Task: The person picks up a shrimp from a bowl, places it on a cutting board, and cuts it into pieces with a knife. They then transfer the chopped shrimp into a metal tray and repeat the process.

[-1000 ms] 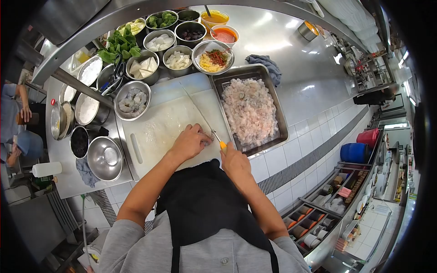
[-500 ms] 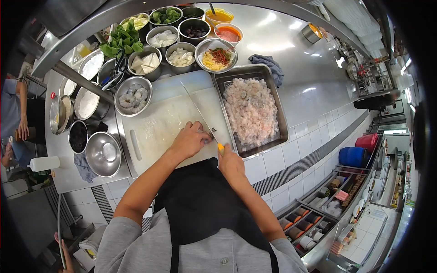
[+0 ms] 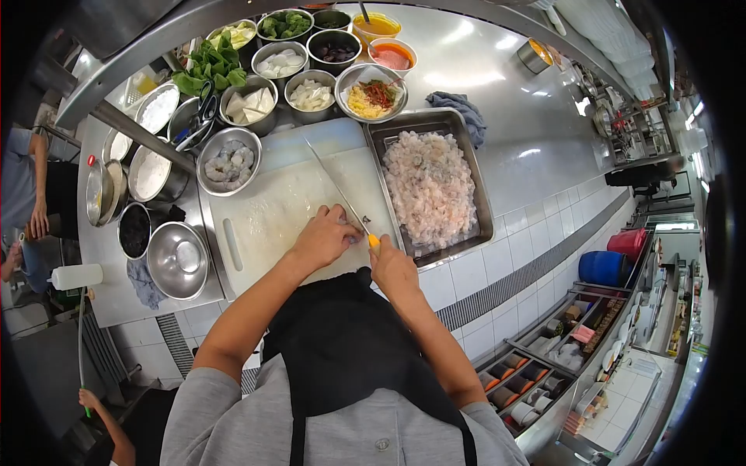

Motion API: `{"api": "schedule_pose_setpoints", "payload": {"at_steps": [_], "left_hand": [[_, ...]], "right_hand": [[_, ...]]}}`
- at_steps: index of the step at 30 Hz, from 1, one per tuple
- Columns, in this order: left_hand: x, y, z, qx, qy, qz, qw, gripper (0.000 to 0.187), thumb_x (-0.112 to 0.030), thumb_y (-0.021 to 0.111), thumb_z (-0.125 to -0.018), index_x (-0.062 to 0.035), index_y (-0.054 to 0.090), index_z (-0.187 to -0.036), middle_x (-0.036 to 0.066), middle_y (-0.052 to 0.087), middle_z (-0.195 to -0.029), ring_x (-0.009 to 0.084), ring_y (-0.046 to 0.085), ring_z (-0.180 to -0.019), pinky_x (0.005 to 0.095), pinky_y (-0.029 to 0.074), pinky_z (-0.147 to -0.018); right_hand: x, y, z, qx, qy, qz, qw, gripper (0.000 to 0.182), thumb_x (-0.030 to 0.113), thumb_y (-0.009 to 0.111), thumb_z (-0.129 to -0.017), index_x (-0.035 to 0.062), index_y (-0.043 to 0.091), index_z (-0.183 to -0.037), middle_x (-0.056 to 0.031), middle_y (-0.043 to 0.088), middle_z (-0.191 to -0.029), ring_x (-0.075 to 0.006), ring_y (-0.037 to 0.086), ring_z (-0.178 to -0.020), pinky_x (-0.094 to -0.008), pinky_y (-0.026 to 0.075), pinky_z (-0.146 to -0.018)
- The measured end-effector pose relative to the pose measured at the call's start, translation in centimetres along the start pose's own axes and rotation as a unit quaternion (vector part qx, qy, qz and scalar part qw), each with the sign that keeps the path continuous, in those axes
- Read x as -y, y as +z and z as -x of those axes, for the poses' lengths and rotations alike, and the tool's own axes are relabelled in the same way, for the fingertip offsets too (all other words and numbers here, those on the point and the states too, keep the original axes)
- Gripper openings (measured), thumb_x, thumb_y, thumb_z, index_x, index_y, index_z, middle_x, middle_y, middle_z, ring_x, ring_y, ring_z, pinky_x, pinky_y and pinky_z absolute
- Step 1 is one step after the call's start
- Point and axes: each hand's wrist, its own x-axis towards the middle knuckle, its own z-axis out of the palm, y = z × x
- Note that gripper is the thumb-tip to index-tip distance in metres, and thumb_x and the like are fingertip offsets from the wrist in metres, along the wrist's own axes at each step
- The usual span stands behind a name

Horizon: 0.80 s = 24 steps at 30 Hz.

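Head view: everything is placed from the white cutting board [image 3: 272, 217], which lies on the steel tabletop [image 3: 505, 101]. The left hand [image 3: 326, 237] rests at the board's near right corner, its grip pressed together over a small piece of food [image 3: 355, 238] that is mostly hidden, so what it is cannot be told. The right hand [image 3: 394, 272] sits just off the board's near right edge, its grip closed around the orange handle of a knife [image 3: 342, 198]; the long thin blade runs from the handle across the board toward its far edge, passing just beside the left hand's fingers.

Touching the board's right side is a steel tray [image 3: 381, 144] filled with pale chopped shrimp [image 3: 430, 190]. At the board's far left corner stands a bowl of whole shrimp [image 3: 228, 161]. Left of the board sits an upturned steel bowl [image 3: 177, 260]. Beyond the board's far edge stands a row of small steel bowls, among them one with a yellow and red mix [image 3: 372, 94] and one with white pieces [image 3: 310, 94]. A grey cloth [image 3: 458, 109] lies beyond the tray. Well to the left of the board, another person's arm [image 3: 39, 182] shows at the picture's edge.
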Motion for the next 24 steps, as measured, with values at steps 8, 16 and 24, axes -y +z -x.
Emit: {"api": "schedule_pose_setpoints", "payload": {"at_steps": [8,16,24], "left_hand": [[-0.1,-0.2,-0.2,-0.006,-0.010,0.007,1.000,0.022,-0.018,0.070,-0.087,-0.0230,0.080,-0.106,0.011,0.058,-0.116,0.0335,0.053,-0.107,0.0415,0.049,-0.096],[-0.3,-0.1,0.4,-0.004,-0.015,0.012,1.000,0.024,-0.017,0.070,-0.087,-0.0218,0.080,-0.107,0.012,0.058,-0.116,0.0338,0.053,-0.106,0.0411,0.047,-0.098],[0.0,-0.1,0.3,-0.015,-0.007,-0.004,1.000,0.023,-0.016,0.070,-0.086,-0.0206,0.079,-0.107,0.012,0.059,-0.115,0.0326,0.053,-0.106,0.0407,0.048,-0.097]], "right_hand": [[0.2,0.5,-1.4,0.010,0.014,-0.012,1.000,0.034,0.032,0.060,-0.102,0.0018,0.051,-0.114,-0.0284,0.071,-0.085,-0.0494,0.071,-0.083,-0.0578,0.056,-0.075],[0.2,0.5,-0.1,0.044,0.033,-0.003,0.998,0.032,0.028,0.059,-0.102,0.0022,0.051,-0.118,-0.0278,0.072,-0.088,-0.0470,0.072,-0.087,-0.0556,0.057,-0.078],[0.7,-0.8,1.4,0.039,0.033,0.006,0.999,0.032,0.029,0.060,-0.101,0.0019,0.050,-0.115,-0.0285,0.071,-0.084,-0.0481,0.071,-0.081,-0.0561,0.057,-0.073]]}}
